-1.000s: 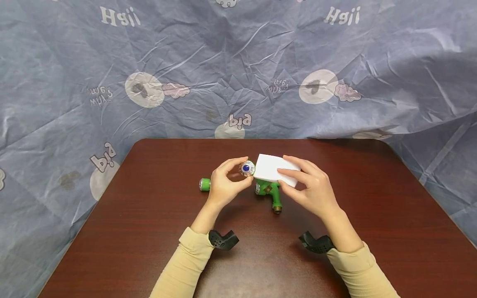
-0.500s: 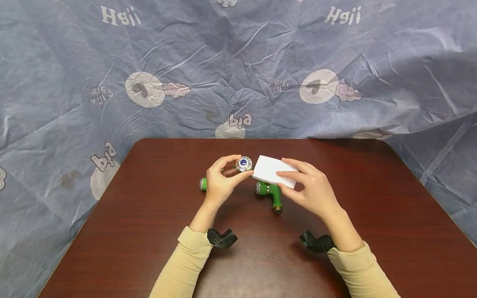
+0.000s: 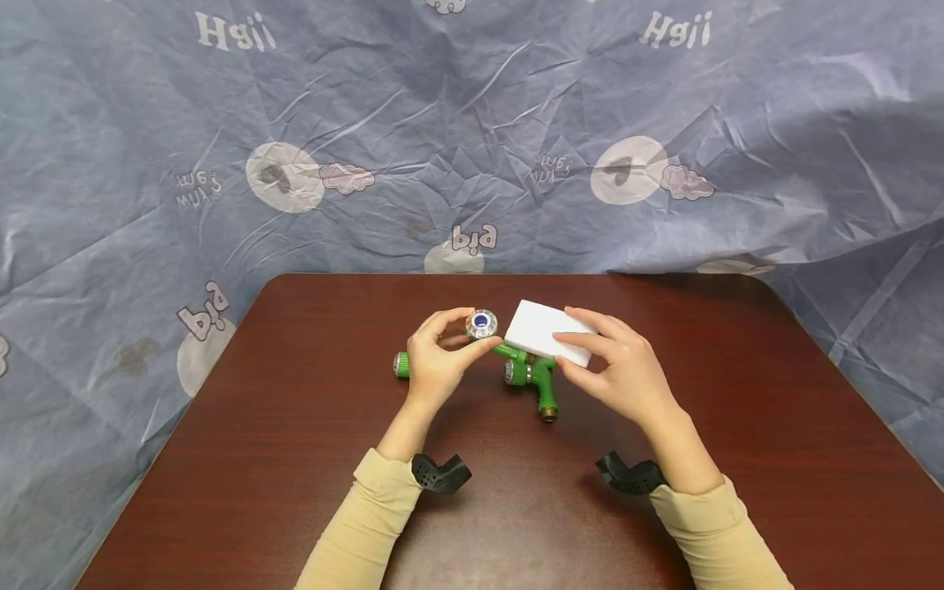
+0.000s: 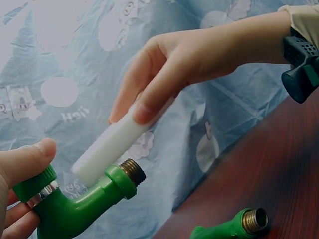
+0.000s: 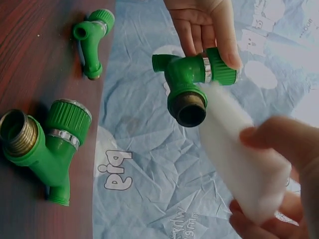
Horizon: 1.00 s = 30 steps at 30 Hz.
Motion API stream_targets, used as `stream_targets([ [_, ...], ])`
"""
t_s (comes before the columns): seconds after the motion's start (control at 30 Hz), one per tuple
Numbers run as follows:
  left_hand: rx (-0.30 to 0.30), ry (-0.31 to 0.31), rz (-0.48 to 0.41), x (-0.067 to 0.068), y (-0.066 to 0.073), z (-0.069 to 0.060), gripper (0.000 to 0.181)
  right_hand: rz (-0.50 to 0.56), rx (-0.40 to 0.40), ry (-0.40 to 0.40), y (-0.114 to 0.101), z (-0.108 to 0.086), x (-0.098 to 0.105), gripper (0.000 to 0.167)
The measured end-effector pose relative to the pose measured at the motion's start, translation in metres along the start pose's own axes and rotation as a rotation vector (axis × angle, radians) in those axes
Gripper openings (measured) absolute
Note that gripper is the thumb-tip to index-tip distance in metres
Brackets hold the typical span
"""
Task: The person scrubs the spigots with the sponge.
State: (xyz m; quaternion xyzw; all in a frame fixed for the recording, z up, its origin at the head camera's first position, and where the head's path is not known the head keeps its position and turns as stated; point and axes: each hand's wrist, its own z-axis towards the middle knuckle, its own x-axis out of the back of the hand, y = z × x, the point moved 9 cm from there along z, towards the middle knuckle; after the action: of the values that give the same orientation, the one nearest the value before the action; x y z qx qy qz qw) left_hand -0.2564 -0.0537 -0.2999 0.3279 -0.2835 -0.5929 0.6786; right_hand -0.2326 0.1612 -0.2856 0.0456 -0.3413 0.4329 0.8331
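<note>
My left hand point(image 3: 435, 360) grips the green knob of a green plastic tap point(image 4: 79, 214) between thumb and fingers, above the table. The knob's silver and blue top faces up in the head view, and the threaded brass inlet points toward the right hand. My right hand point(image 3: 627, 365) pinches a white sponge block point(image 3: 544, 329) by its outer end. In the right wrist view the sponge's near end is beside the tap's knob and inlet; whether they touch I cannot tell. A second green tap point(image 3: 544, 383) lies on the table under the sponge.
A third green tap point(image 5: 91, 47) lies on the brown table point(image 3: 295, 459) to the left, mostly behind the left hand in the head view. A blue-grey patterned cloth point(image 3: 472, 139) hangs behind the table. Both wrists wear black mounts.
The left hand has shifted slightly left, and the tap has turned so its knob top faces more upward. Just now the right hand and sponge moved a little up and right.
</note>
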Motion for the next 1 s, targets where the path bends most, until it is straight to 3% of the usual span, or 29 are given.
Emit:
stream_targets([
  [0.1, -0.005, -0.01, -0.001, -0.001, 0.0, -0.001, 0.041, -0.001, -0.058, 0.085, 0.004, 0.001, 0.009, 0.031],
  [0.23, -0.019, -0.053, 0.011, -0.007, 0.002, -0.003, 0.042, 0.091, -0.078, 0.151, 0.002, 0.003, 0.015, 0.032],
  [0.4, -0.038, -0.12, 0.025, -0.017, 0.004, -0.006, 0.042, 0.195, 0.012, 0.108, -0.01, 0.005, 0.008, 0.028],
  [0.53, -0.046, -0.147, 0.017, -0.022, 0.005, -0.009, 0.041, 0.182, 0.066, 0.075, -0.018, 0.004, 0.002, 0.023],
  [0.8, -0.043, -0.147, 0.01, -0.024, 0.006, -0.009, 0.043, 0.044, 0.013, 0.141, -0.013, 0.004, 0.009, 0.031],
  [1.0, -0.059, -0.145, 0.025, -0.022, 0.007, -0.009, 0.041, 0.12, 0.065, 0.101, -0.021, 0.005, 0.005, 0.025],
])
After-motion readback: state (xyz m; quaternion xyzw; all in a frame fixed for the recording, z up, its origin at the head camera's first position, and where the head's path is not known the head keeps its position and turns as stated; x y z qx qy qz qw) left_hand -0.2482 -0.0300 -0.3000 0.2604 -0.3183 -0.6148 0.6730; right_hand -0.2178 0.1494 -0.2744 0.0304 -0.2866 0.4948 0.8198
